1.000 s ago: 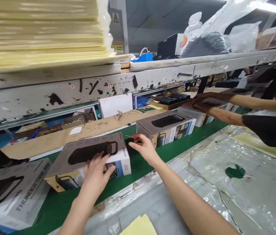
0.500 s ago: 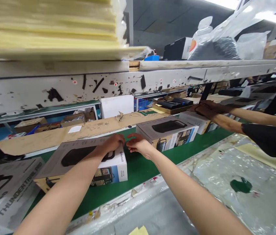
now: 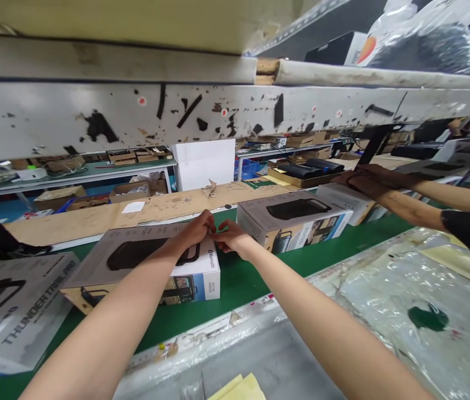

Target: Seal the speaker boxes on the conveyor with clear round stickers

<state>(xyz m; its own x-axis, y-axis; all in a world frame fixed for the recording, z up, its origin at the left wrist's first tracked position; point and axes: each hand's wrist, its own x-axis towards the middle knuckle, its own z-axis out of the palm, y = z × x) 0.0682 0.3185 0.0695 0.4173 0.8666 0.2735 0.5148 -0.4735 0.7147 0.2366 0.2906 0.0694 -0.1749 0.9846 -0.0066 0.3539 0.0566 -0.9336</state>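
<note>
Fingers (image 3: 204, 223) of the left hand (image 3: 195, 231) pinch at the far right corner of the nearest speaker box (image 3: 143, 265), and those of the right hand (image 3: 230, 239) curl in to meet them at the same corner, tips touching or nearly so. Both hands look closed on something very small at that edge, perhaps a seal or a tab, but it is too small to tell what.

This box lies flat on the green conveyor belt (image 3: 251, 278), printed top up, straight ahead of the person. A second box (image 3: 293, 218) lies just to its right on the belt, and a larger grey box (image 3: 14, 308) lies at the left edge. Further right a co-worker's hands (image 3: 362, 180) press on another box (image 3: 345, 200). A scuffed white shelf rail (image 3: 218, 111) runs overhead, and crinkled plastic sheet (image 3: 385, 289) covers the tabletop on the near side.

The step in hand seems to be work on the box's end flap or corner, closing or sealing it. The next move probably calls for pressing the small piece down along the edge with steady fingertips while the box stays square on the belt.
</note>
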